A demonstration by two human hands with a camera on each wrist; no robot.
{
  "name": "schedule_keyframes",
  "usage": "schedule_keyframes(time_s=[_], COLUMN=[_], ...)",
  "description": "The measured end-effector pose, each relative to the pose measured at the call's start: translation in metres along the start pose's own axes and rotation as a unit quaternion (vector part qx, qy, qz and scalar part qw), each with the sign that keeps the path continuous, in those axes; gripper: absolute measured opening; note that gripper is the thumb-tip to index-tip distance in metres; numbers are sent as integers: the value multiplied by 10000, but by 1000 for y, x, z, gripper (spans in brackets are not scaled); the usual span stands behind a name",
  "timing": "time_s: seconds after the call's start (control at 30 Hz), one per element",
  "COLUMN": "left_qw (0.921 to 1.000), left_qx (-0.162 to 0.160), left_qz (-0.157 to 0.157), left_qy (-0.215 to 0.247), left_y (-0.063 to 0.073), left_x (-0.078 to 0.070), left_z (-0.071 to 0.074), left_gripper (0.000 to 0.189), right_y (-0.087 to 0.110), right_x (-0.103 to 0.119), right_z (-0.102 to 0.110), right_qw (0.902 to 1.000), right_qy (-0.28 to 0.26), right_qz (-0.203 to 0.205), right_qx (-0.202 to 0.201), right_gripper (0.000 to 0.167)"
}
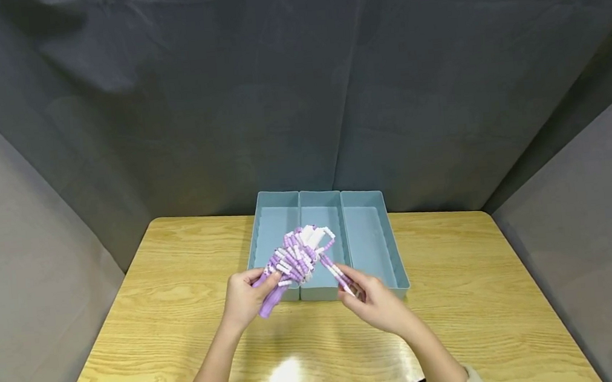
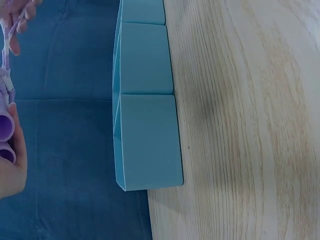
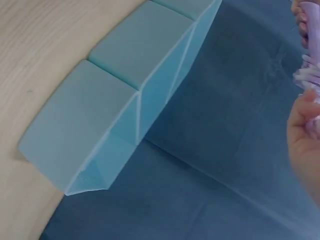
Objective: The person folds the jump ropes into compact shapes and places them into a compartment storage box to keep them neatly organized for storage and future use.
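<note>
Purple-and-white beaded rope (image 1: pixel 297 258), bunched up and held midair

Left hand (image 1: pixel 246 297) has its fingers wrapped round the purple handles (image 1: pixel 272 302), while the right hand (image 1: pixel 376 306) pinches a trailing beaded strand. It's all up near three blue bins (image 1: pixel 321 209) on the wood counter (image 1: pixel 468 298). Head cam gets the whole bundle, but only the left wrist cam catches the handles' round, hollow ends.
</note>
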State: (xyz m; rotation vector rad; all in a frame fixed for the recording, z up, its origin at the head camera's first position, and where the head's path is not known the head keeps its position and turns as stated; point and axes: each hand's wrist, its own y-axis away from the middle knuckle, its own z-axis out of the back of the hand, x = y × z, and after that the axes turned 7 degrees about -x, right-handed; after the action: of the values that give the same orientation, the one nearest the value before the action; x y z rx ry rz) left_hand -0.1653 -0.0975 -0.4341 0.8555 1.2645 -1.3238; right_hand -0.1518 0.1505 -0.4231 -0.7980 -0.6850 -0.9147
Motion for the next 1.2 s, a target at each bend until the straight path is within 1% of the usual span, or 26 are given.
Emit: schedule_keyframes(time_s=[0.1,0.23,0.37,0.47,0.53,0.6,0.7,0.77,0.83,0.9,0.93,1.0,1.03,1.07,1.1,1.2], left_qw=[9999,9999,9993,9988,9985,9979,9961,9932,9877,9788,9731,9636,9599,9577,9556,9530], left_qx=[-76,-125,-165,-107,-46,53,200,286,332,360,374,446,507,585,668,950], left_qz=[84,38,-79,-133,-148,-161,-239,-424,-761,-1161,-1380,-1668,-1753,-1774,-1800,-1747], left_qy=[-31,-99,-315,-450,-533,-621,-826,-1048,-1323,-1650,-1807,-2043,-2129,-2189,-2236,-2285], left_y=[-4,-6,-5,-5,-5,-5,-5,-4,-4,-3,-3,-2,-2,-2,-2,-2], left_x=[13,19,18,16,16,16,17,17,16,16,15,16,16,16,17,18], left_z=[-1,0,3,4,4,3,3,2,2,2,2,1,1,1,1,2], left_gripper=[17,21,23,25,26,25,24,22,21,21,21,21,21,21,21,26], right_y=[3,4,5,5,4,4,3,2,-1,-3,-3,-4,-4,-4,-3,-3], right_x=[5,10,16,20,24,27,30,31,30,30,30,30,31,32,33,35], right_z=[2,3,4,6,7,7,7,6,5,4,4,4,5,5,6,10], right_qw=[9975,9868,9709,9550,9455,9388,9302,9248,9206,9208,9231,9310,9363,9416,9478,9644], right_qy=[555,1098,1484,1711,1770,1762,1632,1459,1188,907,756,475,381,303,253,192], right_qz=[203,722,1331,1891,2198,2404,2696,2908,3110,3192,3179,3057,2951,2843,2702,2320], right_qx=[-390,-943,-1330,-1517,-1627,-1726,-1882,-1971,-2040,-2051,-2026,-1937,-1867,-1779,-1672,-1252], right_gripper=[39,31,24,26,24,22,26,28,25,22,20,14,11,10,12,28])
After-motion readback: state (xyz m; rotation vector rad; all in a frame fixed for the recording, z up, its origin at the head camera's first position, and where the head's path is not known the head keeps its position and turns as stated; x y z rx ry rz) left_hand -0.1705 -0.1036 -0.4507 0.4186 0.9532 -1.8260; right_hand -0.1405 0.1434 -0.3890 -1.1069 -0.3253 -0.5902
